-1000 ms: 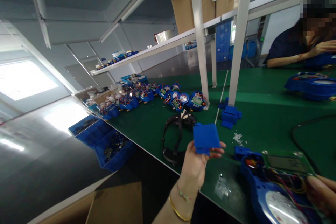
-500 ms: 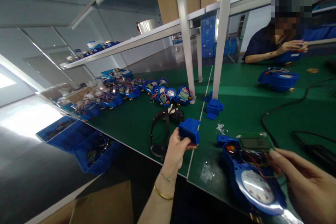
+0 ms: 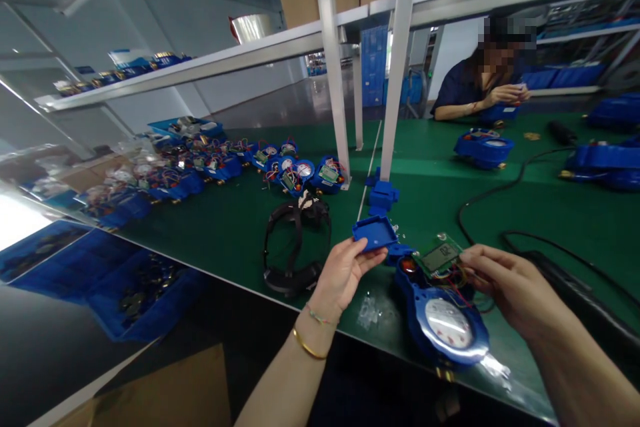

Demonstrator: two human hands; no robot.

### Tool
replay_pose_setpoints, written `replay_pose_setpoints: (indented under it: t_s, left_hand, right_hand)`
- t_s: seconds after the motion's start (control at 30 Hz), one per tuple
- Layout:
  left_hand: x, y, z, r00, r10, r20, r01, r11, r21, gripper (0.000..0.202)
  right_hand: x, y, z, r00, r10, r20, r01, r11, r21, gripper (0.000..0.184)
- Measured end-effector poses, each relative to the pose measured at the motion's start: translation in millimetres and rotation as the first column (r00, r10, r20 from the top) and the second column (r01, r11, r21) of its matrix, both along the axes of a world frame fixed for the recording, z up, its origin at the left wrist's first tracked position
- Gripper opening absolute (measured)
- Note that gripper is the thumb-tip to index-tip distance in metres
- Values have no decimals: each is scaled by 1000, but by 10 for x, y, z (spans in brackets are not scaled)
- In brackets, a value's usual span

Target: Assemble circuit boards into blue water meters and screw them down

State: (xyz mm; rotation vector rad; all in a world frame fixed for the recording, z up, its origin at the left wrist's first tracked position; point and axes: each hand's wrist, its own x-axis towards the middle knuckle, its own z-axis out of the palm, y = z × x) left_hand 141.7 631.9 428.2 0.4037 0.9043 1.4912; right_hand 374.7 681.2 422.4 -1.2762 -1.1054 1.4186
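Pinched between the fingers and thumb of my left hand [image 3: 345,270] is a blue plastic cover [image 3: 374,232], its hollow inside tipped up toward me. My right hand [image 3: 500,277] grips the edge of a green circuit board with a small display [image 3: 441,257]. Wires run from that board down into a blue water meter [image 3: 440,323], which lies on the green table with its round white dial facing up. Small clear plastic pieces [image 3: 371,312] lie left of the meter. A black head strap [image 3: 293,240] rests left of my left hand.
Blue covers [image 3: 383,197] sit by the shelf post [image 3: 396,80]. Many wired meters [image 3: 215,163] crowd the table's left side; blue bins [image 3: 135,293] stand below. A black cable [image 3: 467,203] crosses the right side. Across the table, a co-worker [image 3: 475,80] handles another meter.
My left hand has turned the blue cover so its hollow side shows, and it is now closer to the meter. The right hand still holds the board. The view has swung right.
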Motion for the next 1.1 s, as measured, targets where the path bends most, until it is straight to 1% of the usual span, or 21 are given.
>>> replay_pose_setpoints:
  t_s: [0.07,0.13,0.2,0.33,0.47,0.63,0.77,0.87,0.97,1.03,1.1]
  left_hand:
    - [34,15,-26,1000,-12,9,12,1000,-2,11]
    - [41,18,-66,1000,-10,-12,10,1000,-4,12]
    - [26,15,-110,999,4,-51,-4,1000,-1,15]
    - [-5,18,-158,994,21,-112,-19,1000,20,27]
    - [56,63,-133,990,-3,-142,11,999,52,37]
    - [265,142,-89,985,-90,-150,103,991,83,45]
    - [401,151,-74,966,-190,-175,208,973,95,49]
    - [414,128,-62,944,-254,-211,280,955,103,53]
    - [382,108,-51,926,-295,-237,324,941,94,57]
    - [365,101,-51,914,-304,-270,336,939,80,57]
    - [363,100,-58,902,-286,-324,323,944,66,55]
  right_hand:
    - [17,1,4,999,49,18,-50,998,25,40]
    - [29,-4,-4,998,58,32,-60,997,55,42]
    - [22,-16,-14,1000,-4,3,4,999,43,44]
    - [-62,-53,-35,979,-172,-105,169,985,-37,50]
    - [-165,-97,-81,953,-248,-172,242,969,-55,50]
    - [-228,-142,-163,925,-318,-207,312,948,-59,51]
    - [-229,-165,-199,923,-329,-198,324,944,-55,53]
    - [-227,-183,-199,924,-332,-191,331,943,-40,53]
    - [-249,-199,-179,922,-338,-189,338,941,-30,53]
    - [-276,-207,-157,923,-339,-183,340,940,-24,53]
    - [-304,-212,-134,927,-335,-171,338,941,-16,52]
